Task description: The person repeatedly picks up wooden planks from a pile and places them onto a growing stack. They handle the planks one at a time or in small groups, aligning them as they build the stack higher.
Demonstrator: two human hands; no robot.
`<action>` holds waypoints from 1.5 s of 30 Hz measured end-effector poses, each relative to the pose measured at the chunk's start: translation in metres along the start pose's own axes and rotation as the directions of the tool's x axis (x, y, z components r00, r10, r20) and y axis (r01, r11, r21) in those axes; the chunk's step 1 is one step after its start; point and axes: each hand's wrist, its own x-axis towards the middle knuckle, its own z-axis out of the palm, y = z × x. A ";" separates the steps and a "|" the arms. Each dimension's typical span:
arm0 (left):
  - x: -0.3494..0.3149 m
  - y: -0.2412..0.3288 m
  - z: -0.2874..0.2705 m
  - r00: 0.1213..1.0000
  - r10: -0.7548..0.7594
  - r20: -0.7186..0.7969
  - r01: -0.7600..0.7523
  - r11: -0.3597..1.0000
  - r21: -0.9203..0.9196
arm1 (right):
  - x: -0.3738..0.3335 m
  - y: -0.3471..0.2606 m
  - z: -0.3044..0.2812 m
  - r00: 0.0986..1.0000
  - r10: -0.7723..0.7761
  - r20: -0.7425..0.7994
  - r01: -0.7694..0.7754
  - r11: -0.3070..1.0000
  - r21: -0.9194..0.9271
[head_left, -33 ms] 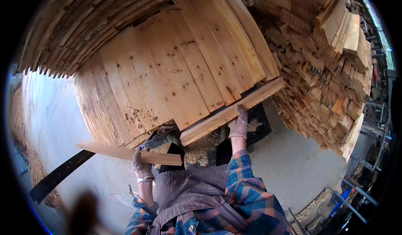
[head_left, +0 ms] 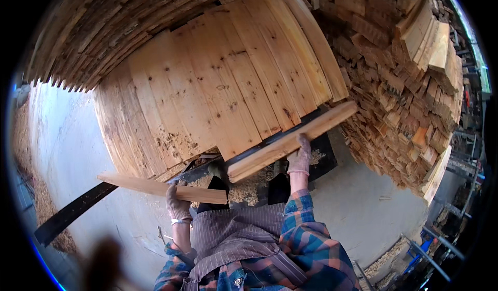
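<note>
In my gloved left hand (head_left: 178, 204) is a short pale wooden board (head_left: 137, 184), gripped near its middle. It lies roughly crosswise in front of my apron, its left end reaching past a dark strip. My gloved right hand (head_left: 298, 158) is closed on a thicker wooden board (head_left: 267, 156), which slants up to the right along the near edge of a stack. The fingers' undersides are hidden on both hands. Just beyond lies the stack's top layer of wide knotty planks (head_left: 207, 78), laid side by side, with sawdust scattered on its near left part.
Tall piles of stacked boards rise at the far left (head_left: 114, 21) and on the right (head_left: 384, 93). A long dark strip (head_left: 75, 213) slants over the grey floor (head_left: 67, 145) at left. Wood shavings (head_left: 246, 191) lie around my feet. Metal frames (head_left: 430, 254) stand at lower right.
Almost nothing differs. The whole view has shifted very slightly; both hands keep their grip on the same boards.
</note>
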 end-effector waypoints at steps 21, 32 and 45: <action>0.118 -0.246 0.080 0.973 0.223 -0.061 -0.187 0.914 0.359 | 0.089 -0.180 0.064 0.781 0.264 0.566 0.114 0.831 -0.545; -0.020 -0.203 0.109 0.991 0.096 -0.090 -0.122 0.933 -0.340 | 0.047 -0.181 0.136 0.670 0.452 0.589 0.560 0.214 -0.800; -0.034 -0.175 -0.067 0.922 0.066 -0.383 -0.196 0.930 -0.312 | -0.200 0.043 0.360 0.065 0.712 0.700 0.958 -0.242 0.157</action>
